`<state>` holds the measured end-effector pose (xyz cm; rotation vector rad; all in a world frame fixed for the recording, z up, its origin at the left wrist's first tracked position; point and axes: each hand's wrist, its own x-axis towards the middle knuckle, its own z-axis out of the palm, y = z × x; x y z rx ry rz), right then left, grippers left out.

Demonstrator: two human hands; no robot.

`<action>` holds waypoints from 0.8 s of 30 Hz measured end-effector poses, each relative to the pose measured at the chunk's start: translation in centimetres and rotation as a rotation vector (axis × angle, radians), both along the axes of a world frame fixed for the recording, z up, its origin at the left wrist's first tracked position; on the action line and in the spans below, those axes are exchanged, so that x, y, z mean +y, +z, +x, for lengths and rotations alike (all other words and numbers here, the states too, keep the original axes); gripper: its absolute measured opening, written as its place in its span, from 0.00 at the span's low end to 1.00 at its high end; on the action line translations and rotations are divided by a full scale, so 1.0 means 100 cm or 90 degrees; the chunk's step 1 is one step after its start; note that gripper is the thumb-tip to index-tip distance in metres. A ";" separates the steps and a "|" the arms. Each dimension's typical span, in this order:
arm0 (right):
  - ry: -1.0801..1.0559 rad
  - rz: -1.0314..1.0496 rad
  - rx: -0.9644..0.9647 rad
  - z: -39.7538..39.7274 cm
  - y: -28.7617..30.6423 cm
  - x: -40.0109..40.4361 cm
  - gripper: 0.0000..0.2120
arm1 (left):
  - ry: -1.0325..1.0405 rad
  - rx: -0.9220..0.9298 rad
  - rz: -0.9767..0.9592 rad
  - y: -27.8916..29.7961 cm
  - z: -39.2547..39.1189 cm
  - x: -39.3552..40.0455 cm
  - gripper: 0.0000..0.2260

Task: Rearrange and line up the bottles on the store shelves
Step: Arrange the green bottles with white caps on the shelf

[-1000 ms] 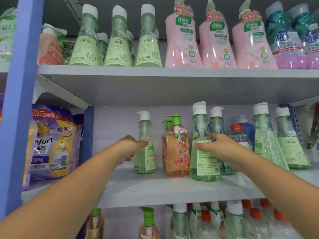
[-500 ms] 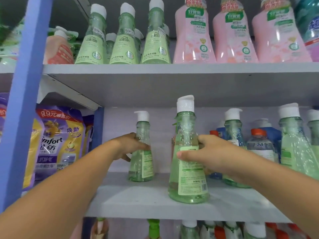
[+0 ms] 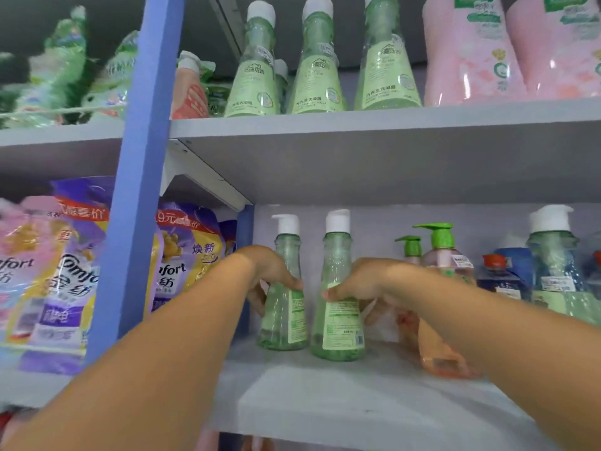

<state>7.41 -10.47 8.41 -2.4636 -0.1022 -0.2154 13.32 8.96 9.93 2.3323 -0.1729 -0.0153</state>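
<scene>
middle shelf [image 3: 374, 402], far left end: two clear green pump bottles, upright, side by side, just apart. left bottle [image 3: 283, 307]: my left hand [image 3: 270, 275] wraps its body, thumb in front, fingers behind. right bottle [image 3: 338, 304]: my right hand [image 3: 367, 284] grips it at label height, thumb across the front. just right of these: two orange bottles with green pumps [image 3: 439, 262], partly behind my right forearm. upper shelf: three green bottles [image 3: 318, 66] in a row, pink bottles [image 3: 468, 53] beside them.
</scene>
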 end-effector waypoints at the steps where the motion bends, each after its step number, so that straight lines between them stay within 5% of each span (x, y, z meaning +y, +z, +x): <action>1: 0.002 0.001 0.007 0.014 0.000 0.003 0.12 | 0.002 0.005 0.007 0.002 0.006 0.000 0.38; 7: -0.014 0.003 0.012 0.072 -0.006 0.011 0.17 | 0.042 0.024 0.000 -0.003 0.059 0.011 0.41; 10: -0.010 -0.015 0.041 0.085 -0.001 0.015 0.18 | 0.086 -0.087 0.094 -0.007 0.067 0.015 0.35; 14: -0.009 -0.022 0.042 0.099 0.000 0.020 0.22 | 0.106 -0.139 0.100 -0.012 0.064 0.019 0.40; 17: -0.004 -0.007 0.020 0.107 -0.006 0.022 0.22 | 0.086 -0.137 -0.023 -0.013 0.076 0.025 0.37; 20: 0.007 -0.047 0.062 0.105 0.000 0.021 0.26 | 0.062 -0.115 -0.243 -0.010 0.081 0.025 0.23; 24: 0.026 0.050 0.000 0.102 0.030 0.016 0.20 | 0.027 -0.083 -0.297 -0.010 0.074 0.028 0.16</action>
